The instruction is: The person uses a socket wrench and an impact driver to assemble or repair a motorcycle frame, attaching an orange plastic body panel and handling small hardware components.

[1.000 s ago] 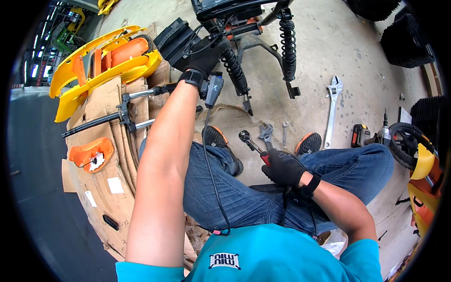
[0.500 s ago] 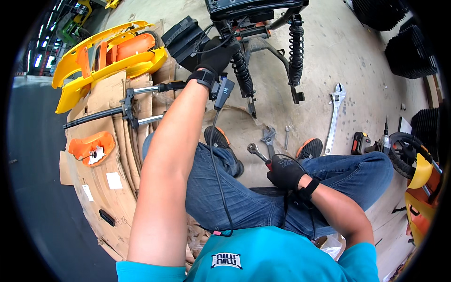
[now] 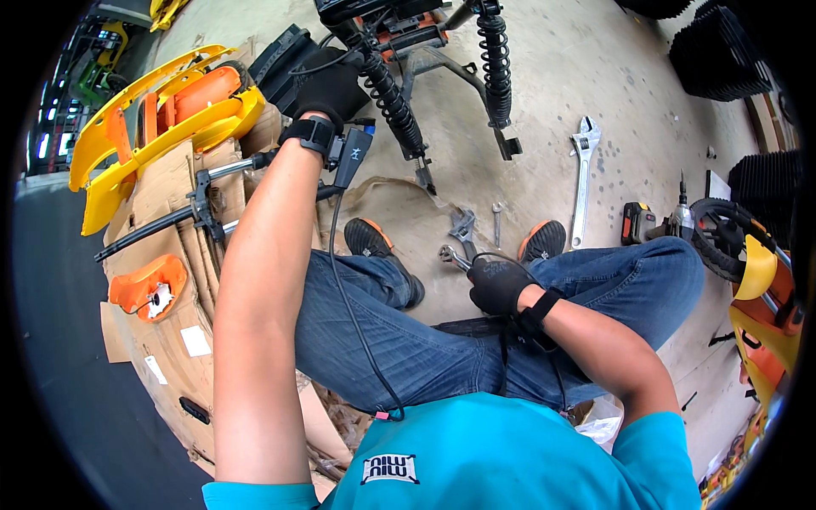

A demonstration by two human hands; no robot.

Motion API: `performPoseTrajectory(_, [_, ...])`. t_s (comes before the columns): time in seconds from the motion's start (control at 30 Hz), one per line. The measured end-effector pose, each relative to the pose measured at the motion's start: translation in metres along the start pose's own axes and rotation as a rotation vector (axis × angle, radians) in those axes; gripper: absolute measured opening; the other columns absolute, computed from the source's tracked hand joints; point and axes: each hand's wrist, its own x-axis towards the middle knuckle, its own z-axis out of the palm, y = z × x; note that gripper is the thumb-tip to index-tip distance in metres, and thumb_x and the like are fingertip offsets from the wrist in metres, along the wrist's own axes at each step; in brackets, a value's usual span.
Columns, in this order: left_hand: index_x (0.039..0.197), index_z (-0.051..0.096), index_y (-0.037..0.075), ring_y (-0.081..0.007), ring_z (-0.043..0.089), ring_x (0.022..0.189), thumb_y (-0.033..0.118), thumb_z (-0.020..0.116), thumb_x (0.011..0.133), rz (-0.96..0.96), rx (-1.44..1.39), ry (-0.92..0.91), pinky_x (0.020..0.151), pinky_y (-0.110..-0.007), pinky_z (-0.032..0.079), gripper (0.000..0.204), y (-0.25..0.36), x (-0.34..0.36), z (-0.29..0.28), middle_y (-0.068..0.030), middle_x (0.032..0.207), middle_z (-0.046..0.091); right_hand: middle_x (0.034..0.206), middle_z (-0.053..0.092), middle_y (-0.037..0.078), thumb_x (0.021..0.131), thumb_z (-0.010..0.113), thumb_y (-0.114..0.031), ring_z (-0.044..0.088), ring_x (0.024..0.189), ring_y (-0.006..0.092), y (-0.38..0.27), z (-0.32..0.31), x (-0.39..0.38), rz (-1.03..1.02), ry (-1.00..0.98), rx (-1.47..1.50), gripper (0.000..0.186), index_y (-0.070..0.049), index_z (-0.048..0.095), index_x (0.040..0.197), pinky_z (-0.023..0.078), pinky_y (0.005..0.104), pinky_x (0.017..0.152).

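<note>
My gloved left hand (image 3: 327,85) is at the black vehicle frame (image 3: 387,30) beside cables and the left coil-spring shock (image 3: 391,106), fingers curled on something I cannot make out. A black plastic panel (image 3: 280,64) lies just behind it. My right hand (image 3: 501,285), also gloved, is closed on a ratchet (image 3: 450,255) above my lap, its head pointing away from me. Just beyond it lie an adjustable wrench (image 3: 463,225) and a small spanner (image 3: 497,223). A larger adjustable wrench (image 3: 580,187) lies farther right on the floor.
Yellow and orange body panels (image 3: 170,119), a fork assembly (image 3: 204,204) and an orange part (image 3: 149,285) rest on cardboard (image 3: 195,382) at left. At right are a battery (image 3: 637,221), a power tool (image 3: 680,212), a wheel (image 3: 714,246) and stacked black crates (image 3: 718,59).
The view has shifted, the frame sitting higher and further left than half a second ago. The ratchet's head has tilted lower behind my right hand. My left hand stays at the frame.
</note>
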Motion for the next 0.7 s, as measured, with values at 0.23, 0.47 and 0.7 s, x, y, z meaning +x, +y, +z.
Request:
performPoseTrajectory(0.23, [0.111,0.063,0.011,-0.0296,0.062,0.1,0.023,0.063,0.079,-0.053,0.013,-0.049,0.085,-0.04,0.049,0.035,0.003,0.003,0.002,-0.0144,0.11,0.063,0.079,0.063,0.021,0.074,0.053,-0.014,0.063,0.076,0.035,0.001,-0.006,0.002,-0.054,-0.016,-0.038,0.019,0.0,0.061,0.084,0.049,0.0434,0.07])
performPoseTrajectory(0.47, [0.104,0.062,0.012,-0.0305,0.061,0.095,0.028,0.06,0.08,-0.001,-0.004,-0.031,0.078,-0.041,0.049,0.029,0.001,0.005,0.008,-0.0139,0.101,0.064,0.081,0.064,0.024,0.076,0.051,-0.014,0.065,0.078,0.0362,-0.001,-0.015,0.004,-0.011,-0.032,0.015,0.024,0.004,0.064,0.087,0.05,0.0437,0.07])
performPoseTrajectory(0.7, [0.09,0.065,0.009,-0.0298,0.063,0.083,0.028,0.059,0.081,0.086,-0.124,0.055,0.072,-0.039,0.05,0.022,-0.024,0.007,0.027,-0.0129,0.089,0.065,0.083,0.064,0.027,0.078,0.047,-0.012,0.064,0.08,0.0392,-0.012,-0.032,0.0,0.04,0.008,-0.001,0.027,0.006,0.058,0.095,0.05,0.0453,0.072])
